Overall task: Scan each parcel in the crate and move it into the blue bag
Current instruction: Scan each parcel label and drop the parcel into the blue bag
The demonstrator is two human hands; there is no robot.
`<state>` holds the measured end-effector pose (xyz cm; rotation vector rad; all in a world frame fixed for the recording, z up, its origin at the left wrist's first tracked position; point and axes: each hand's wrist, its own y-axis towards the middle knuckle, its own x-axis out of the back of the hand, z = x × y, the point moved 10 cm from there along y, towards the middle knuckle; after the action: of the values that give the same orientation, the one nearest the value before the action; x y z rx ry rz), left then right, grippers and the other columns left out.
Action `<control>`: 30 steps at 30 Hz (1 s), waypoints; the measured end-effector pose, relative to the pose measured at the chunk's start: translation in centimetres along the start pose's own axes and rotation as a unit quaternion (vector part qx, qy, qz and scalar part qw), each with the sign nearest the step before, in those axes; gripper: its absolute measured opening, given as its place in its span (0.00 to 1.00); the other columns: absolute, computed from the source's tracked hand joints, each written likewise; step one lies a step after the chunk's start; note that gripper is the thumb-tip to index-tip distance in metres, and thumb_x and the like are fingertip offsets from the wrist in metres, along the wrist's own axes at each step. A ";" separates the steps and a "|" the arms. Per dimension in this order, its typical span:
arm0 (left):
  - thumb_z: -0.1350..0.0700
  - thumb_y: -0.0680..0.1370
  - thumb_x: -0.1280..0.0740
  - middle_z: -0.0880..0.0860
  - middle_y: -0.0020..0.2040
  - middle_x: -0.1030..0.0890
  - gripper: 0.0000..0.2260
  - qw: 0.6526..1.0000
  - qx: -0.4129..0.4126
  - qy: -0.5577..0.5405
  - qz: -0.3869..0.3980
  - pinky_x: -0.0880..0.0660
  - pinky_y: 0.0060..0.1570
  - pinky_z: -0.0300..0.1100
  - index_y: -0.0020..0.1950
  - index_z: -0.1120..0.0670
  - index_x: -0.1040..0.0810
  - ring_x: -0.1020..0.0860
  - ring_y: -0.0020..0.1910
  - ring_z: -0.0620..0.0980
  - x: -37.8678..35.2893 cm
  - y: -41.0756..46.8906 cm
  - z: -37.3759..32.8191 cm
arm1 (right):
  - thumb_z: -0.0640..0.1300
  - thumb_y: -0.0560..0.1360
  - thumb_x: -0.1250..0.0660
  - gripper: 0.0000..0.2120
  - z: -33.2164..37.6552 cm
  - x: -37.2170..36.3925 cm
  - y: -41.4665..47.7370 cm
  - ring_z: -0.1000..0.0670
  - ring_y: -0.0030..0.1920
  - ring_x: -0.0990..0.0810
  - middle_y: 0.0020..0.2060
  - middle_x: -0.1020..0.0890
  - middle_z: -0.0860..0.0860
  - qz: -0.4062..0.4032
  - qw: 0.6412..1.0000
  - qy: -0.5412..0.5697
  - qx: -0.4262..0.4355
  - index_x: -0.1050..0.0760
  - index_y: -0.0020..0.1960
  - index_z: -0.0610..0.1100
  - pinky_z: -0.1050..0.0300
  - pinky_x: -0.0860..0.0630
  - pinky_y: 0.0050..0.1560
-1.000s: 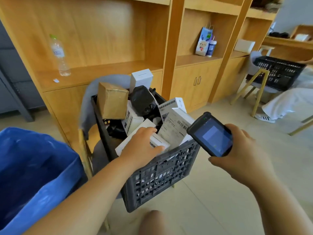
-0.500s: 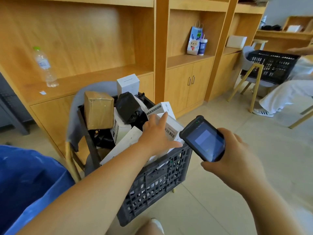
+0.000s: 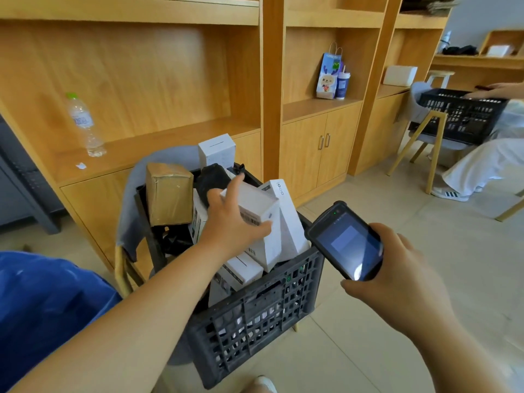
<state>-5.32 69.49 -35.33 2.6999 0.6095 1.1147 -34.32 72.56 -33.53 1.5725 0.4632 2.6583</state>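
Note:
A dark grey slatted crate [image 3: 255, 316] sits on a chair, full of parcels: a brown taped box [image 3: 168, 192], a black bagged parcel [image 3: 212, 178], several white boxes. My left hand [image 3: 232, 222] grips a white box with a barcode label [image 3: 262, 219] at the crate's near right, thumb under its edge, forefinger stretched over its top. My right hand [image 3: 397, 282] holds a black handheld scanner [image 3: 344, 241], screen lit, just right of the crate. The blue bag [image 3: 42, 304] lies open at the lower left.
Wooden shelving runs behind the crate, with a water bottle [image 3: 83, 124] on its ledge and a paper gift bag [image 3: 330, 73] further right. At the right, another person's hand [image 3: 494, 90] reaches into a second black crate [image 3: 459, 114] on a chair.
My left hand left the flat white box at the crate's front and moved right onto the labelled white box, now gripping and tilting it. The scanner hand stayed beside the crate.

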 end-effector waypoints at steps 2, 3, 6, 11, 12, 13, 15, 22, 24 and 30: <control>0.41 0.64 0.26 0.48 0.60 0.44 0.45 1.000 0.009 0.016 -0.004 0.34 0.48 0.37 0.73 0.32 0.50 0.34 0.54 0.47 2.3 -0.4 0.5 | 0.55 0.57 0.26 0.38 0.9 -0.4 0.0 0.49 0.42 0.28 0.45 0.29 0.56 0.005 1.000 0.007 0.009 0.38 0.64 0.55 0.52 0.26 0.39; 0.38 0.63 0.27 0.47 0.60 0.46 0.44 0.999 0.012 0.043 0.004 0.34 0.50 0.38 0.72 0.31 0.49 0.34 0.55 0.47 3.1 -0.7 0.7 | 0.55 0.57 0.26 0.38 1.3 -0.7 0.0 0.49 0.42 0.27 0.45 0.28 0.56 0.010 1.000 0.009 0.013 0.39 0.64 0.55 0.51 0.25 0.40; 0.30 0.59 0.29 0.44 0.62 0.48 0.38 0.986 0.006 0.164 0.040 0.31 0.49 0.40 0.67 0.33 0.38 0.32 0.57 0.49 4.7 -1.7 1.1 | 0.55 0.57 0.27 0.38 2.6 -1.5 -0.3 0.49 0.42 0.27 0.45 0.28 0.56 0.021 0.999 0.022 0.025 0.38 0.64 0.56 0.51 0.25 0.39; 0.25 0.57 0.31 0.45 0.59 0.33 0.40 0.963 0.005 0.248 0.102 0.28 0.42 0.44 0.63 0.42 0.33 0.30 0.51 0.46 5.0 -2.8 1.8 | 0.56 0.57 0.27 0.39 4.3 -2.5 -1.3 0.49 0.43 0.28 0.46 0.28 0.56 0.031 0.998 0.026 0.040 0.40 0.64 0.57 0.51 0.24 0.39; 0.25 0.59 0.32 0.45 0.57 0.31 0.38 0.963 0.003 0.251 0.099 0.27 0.42 0.45 0.62 0.44 0.32 0.29 0.50 0.47 5.2 -3.0 2.0 | 0.56 0.56 0.27 0.39 4.5 -2.6 -1.4 0.49 0.43 0.28 0.46 0.28 0.56 0.033 0.998 0.025 0.041 0.40 0.63 0.57 0.51 0.24 0.39; 0.27 0.62 0.32 0.46 0.56 0.29 0.35 0.965 0.004 0.243 0.094 0.26 0.43 0.45 0.61 0.45 0.30 0.28 0.49 0.48 5.4 -3.2 2.2 | 0.56 0.56 0.27 0.39 4.6 -2.7 -1.6 0.49 0.43 0.28 0.46 0.28 0.56 0.034 0.998 0.025 0.041 0.40 0.63 0.57 0.50 0.24 0.39; 0.33 0.67 0.31 0.47 0.52 0.26 0.28 0.977 0.023 0.195 0.081 0.26 0.41 0.44 0.59 0.48 0.29 0.26 0.48 0.48 5.9 -3.5 3.1 | 0.56 0.56 0.27 0.39 4.8 -2.8 -1.9 0.49 0.43 0.28 0.46 0.28 0.55 0.036 0.998 0.023 0.040 0.40 0.63 0.56 0.50 0.24 0.40; 0.44 0.74 0.32 0.45 0.53 0.22 0.16 0.988 0.142 0.040 0.038 0.21 0.49 0.51 0.58 0.47 0.30 0.21 0.50 0.48 8.8 -5.1 7.5 | 0.56 0.58 0.27 0.40 6.3 -3.4 -2.7 0.49 0.45 0.28 0.48 0.29 0.55 0.054 0.997 0.025 0.043 0.40 0.65 0.55 0.48 0.24 0.43; 0.47 0.75 0.31 0.45 0.51 0.22 0.15 0.986 0.162 -0.013 0.027 0.20 0.42 0.45 0.59 0.47 0.30 0.20 0.48 0.48 9.4 -5.9 8.5 | 0.56 0.58 0.27 0.39 7.0 -3.5 -2.8 0.49 0.45 0.28 0.48 0.29 0.55 0.055 0.997 0.020 0.050 0.39 0.65 0.54 0.48 0.24 0.43; 0.55 0.75 0.29 0.51 0.48 0.16 0.13 0.956 0.206 -0.208 -0.034 0.19 0.36 0.40 0.58 0.53 0.24 0.16 0.40 0.49 11.3 -8.9 10.5 | 0.54 0.59 0.26 0.39 9.7 -4.5 -2.8 0.48 0.45 0.28 0.47 0.30 0.54 0.078 0.994 0.012 0.074 0.39 0.65 0.52 0.47 0.24 0.43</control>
<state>6.51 82.47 -38.21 3.0896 0.9304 0.4014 -24.13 76.88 -33.77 1.6827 0.5749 2.8203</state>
